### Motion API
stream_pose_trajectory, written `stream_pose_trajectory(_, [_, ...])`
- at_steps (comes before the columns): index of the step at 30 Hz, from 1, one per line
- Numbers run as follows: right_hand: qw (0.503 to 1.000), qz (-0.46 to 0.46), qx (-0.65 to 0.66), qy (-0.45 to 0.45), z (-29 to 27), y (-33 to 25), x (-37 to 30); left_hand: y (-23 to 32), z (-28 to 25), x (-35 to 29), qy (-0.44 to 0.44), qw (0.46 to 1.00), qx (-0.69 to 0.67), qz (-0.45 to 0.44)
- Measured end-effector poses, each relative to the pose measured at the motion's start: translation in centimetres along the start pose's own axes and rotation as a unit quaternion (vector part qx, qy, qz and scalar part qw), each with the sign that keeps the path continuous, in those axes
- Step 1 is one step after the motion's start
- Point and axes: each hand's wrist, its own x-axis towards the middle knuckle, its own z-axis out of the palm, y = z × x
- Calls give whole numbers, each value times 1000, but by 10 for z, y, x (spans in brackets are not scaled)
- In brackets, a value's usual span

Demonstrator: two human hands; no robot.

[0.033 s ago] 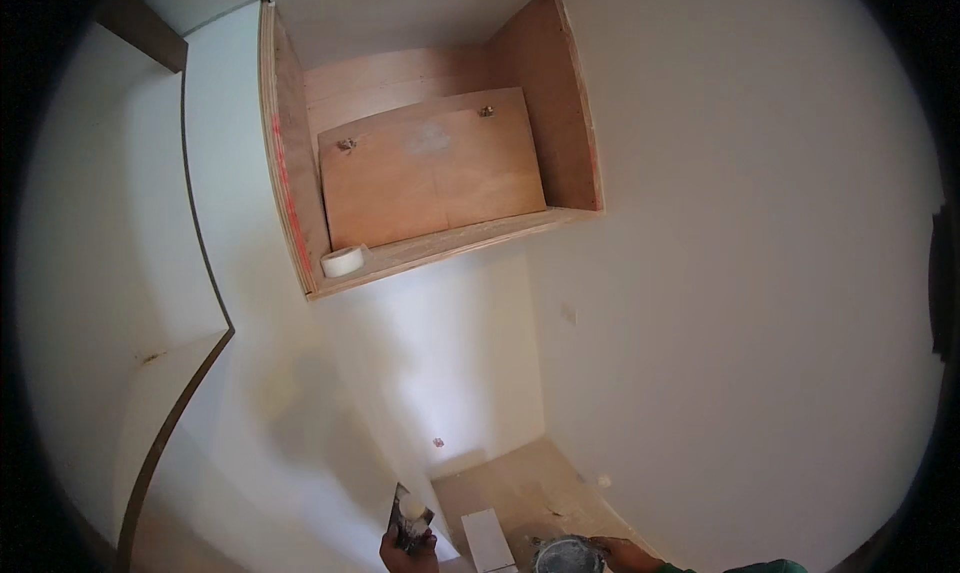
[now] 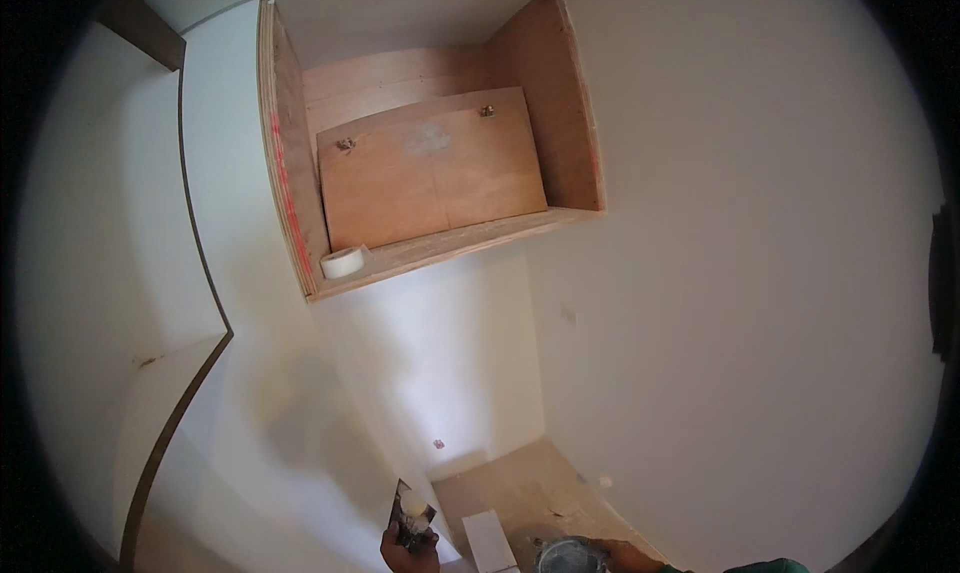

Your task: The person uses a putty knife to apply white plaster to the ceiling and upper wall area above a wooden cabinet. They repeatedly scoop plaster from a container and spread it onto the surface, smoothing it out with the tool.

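Left hand (image 2: 410, 553): fingers closed about a flat-bladed tool (image 2: 411, 521), blade upward, whitish material on it; right hand (image 2: 628, 555): fingers gripping the side of a smeared round container (image 2: 570, 556), partly cut off by the lower edge; a white box (image 2: 487, 539) lies between them; above, an open wooden cabinet (image 2: 548, 123) holds a leaning panel (image 2: 435, 178) and a white tape roll (image 2: 343, 263).

Dark, flat metal scraper (image 2: 407, 514), angular blade tilted, a corner pointing up; off-white paste clumped on its face. Gripped from below in my left hand (image 2: 411, 553). Round grey container (image 2: 568, 557), pale smears on it, at my right hand (image 2: 630, 555); cut off by the view's lower edge.
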Motion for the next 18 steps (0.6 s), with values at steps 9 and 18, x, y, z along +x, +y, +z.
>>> stream_pose_trajectory(9, [998,-47,28,42,57,15,52,29,78,118,-63,991,111,37])
stream_pose_trajectory(18, [977,70,166,113,10,-48,-2,26,153,115,-141,972,125,143])
